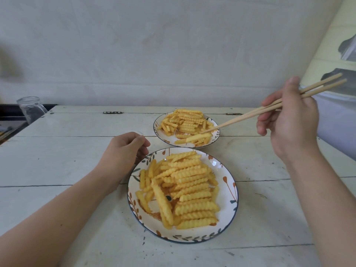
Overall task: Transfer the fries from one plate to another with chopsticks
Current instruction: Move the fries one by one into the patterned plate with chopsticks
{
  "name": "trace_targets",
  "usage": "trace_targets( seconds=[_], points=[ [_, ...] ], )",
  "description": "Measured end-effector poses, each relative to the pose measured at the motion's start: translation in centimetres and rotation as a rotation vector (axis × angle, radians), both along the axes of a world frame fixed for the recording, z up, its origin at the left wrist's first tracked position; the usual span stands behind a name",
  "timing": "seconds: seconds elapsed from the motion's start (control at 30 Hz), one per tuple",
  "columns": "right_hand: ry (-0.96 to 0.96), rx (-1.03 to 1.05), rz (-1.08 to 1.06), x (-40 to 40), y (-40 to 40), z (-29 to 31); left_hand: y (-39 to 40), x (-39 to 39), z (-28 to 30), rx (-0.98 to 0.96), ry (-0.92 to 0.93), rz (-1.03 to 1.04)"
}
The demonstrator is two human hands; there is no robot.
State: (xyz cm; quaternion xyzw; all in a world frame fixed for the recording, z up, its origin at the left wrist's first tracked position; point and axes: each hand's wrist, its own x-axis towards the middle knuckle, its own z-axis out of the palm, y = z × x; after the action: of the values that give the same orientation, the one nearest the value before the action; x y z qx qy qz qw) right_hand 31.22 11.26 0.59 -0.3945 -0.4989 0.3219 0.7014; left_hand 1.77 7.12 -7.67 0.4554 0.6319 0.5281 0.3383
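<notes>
Our right hand [287,120] at 3 o'clock pinching chopsticks [269,107], tips on a fry [198,137] at the far plate [215,139] near edge, our left hand [123,149] loosely curled, touching the near plate [229,178] rim at 10 o'clock, fries [185,187] heaped there, bare table [67,151] left.

White plank table [77,151], scuffed, abuts a plain white wall [134,45]; upturned clear glass [30,108] at table's far-left corner.

Near plate [229,182] in front on the table [67,157], far plate [157,130] just behind it, fries [190,185] on both. Left hand [123,149] beside the near plate's left rim. Chopsticks [250,113] reaching from the right over the far plate. Glass [30,108] far left, at the back.
</notes>
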Motion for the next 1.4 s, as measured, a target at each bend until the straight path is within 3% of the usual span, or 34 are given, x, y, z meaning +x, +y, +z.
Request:
trace_targets(
  seconds=[0.23, 0.37, 0.53, 0.77, 1.1, 1.4],
  points=[
    [-0.087, -0.065, -0.061, 1.3, -3.5, 2.3, -0.5, -0.1, 0.2, 0.010, -0.004, -0.009],
    [-0.248, -0.063, -0.131, 2.1, -6.3, 2.6, -0.7, 0.2, 0.2, 0.024, -0.021, -0.002],
    [-0.425, -0.125, -0.060, 2.1, -8.5, 2.2, -0.9, 0.5, 0.2, 0.032, -0.013, 0.005],
    [-0.207, -0.028, -0.067, 1.4, -4.3, 3.0, -0.8, 0.5, 0.2, 0.031, 0.027, 0.009],
    [-0.267, 0.019, 0.121, -0.1, 1.6, -3.1, -0.6, 0.2, 0.3, 0.020, 0.029, -0.001],
    [-0.299, 0.018, 0.020, 0.0, 3.0, -3.6, -0.4, 0.3, 0.2, 0.014, 0.006, 0.010]
  ],
)
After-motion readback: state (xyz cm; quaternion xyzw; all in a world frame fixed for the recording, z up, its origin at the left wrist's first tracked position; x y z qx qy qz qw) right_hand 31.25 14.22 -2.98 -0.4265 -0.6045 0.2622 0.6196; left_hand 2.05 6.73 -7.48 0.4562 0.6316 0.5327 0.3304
